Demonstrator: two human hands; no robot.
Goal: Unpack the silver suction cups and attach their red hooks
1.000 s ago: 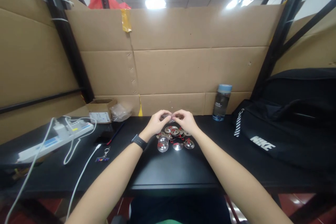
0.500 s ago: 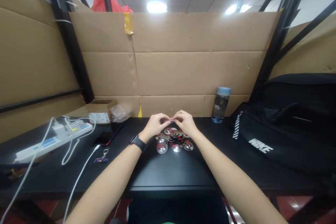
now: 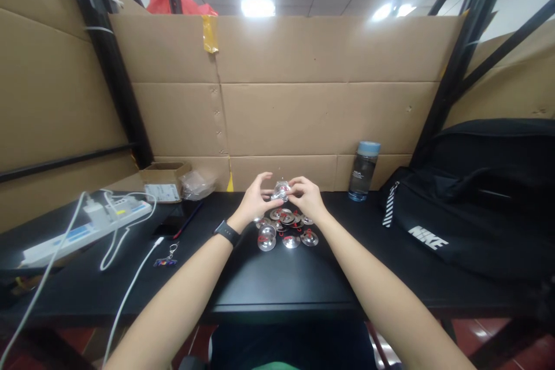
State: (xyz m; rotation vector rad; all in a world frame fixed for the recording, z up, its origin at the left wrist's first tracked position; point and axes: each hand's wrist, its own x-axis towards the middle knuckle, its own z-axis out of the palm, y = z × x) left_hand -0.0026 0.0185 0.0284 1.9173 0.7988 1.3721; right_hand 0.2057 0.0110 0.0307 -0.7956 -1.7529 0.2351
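Note:
A shiny metal finger cymbal with a red loop at its middle is raised above the far part of the black table. My right hand pinches it from the right, near the red loop. From the left, my left hand grips its edge, thumb below and forefinger lifted away. Beneath both hands lies a loose pile of finger cymbals with red loops, some overlapping. Nearer me are a pair on the left, one in the middle and one on the right.
Left on the black table are a white power strip with cables, a phone, a keychain, a small carton and clear plastic wrap. A water bottle and a black bag stand right. Cardboard walls the back.
The cymbal has turned, so its round face with the red loop now shows between my hands. My left fingers have spread wider. The pile looks unchanged.

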